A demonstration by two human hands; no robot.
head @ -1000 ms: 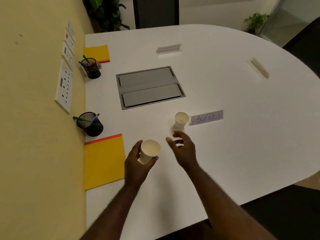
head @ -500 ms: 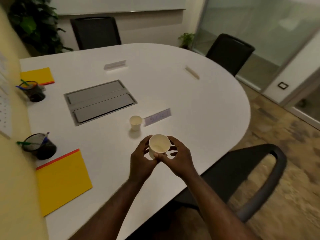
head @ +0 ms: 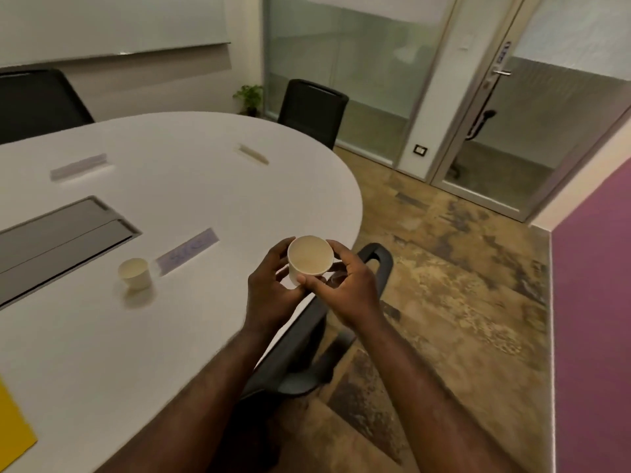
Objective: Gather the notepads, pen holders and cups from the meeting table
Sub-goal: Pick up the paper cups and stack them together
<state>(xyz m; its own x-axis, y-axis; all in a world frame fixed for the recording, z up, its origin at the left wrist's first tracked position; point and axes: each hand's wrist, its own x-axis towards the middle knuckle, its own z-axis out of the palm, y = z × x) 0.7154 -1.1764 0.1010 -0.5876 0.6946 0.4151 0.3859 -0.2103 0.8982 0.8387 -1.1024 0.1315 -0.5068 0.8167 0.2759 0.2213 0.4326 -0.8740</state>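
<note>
Both hands hold one paper cup (head: 310, 259) upright at the rim of the white table (head: 205, 186), its open mouth facing the camera and its inside looking empty. The left hand (head: 269, 295) wraps the cup's left side, with curled fingers (head: 280, 249) against the wall. The right hand (head: 348, 288) grips the right side, its thumb lying across the front of the cup near the base and its fingers (head: 336, 245) bent round the far side. So the fingers of both hands are clamped on the same cup, which is lifted clear of the table, partly over its edge. A second paper cup (head: 135, 273) stands upright on the table well to the left of the hands, just beside a pale name card (head: 187, 250) with blurred writing that cannot be read. Further left a grey hatch (head: 58, 240) is set into the table. Two more name cards (head: 78, 165) (head: 253, 154) lie near the far side. A corner of a yellow notepad (head: 13, 435) shows at the lower left edge. A black chair (head: 307, 353) sits under the forearms at the table's near edge, and two other black chairs (head: 312, 110) (head: 37, 100) stand at the far side. A small potted plant (head: 249, 97) stands by the glass wall.
</note>
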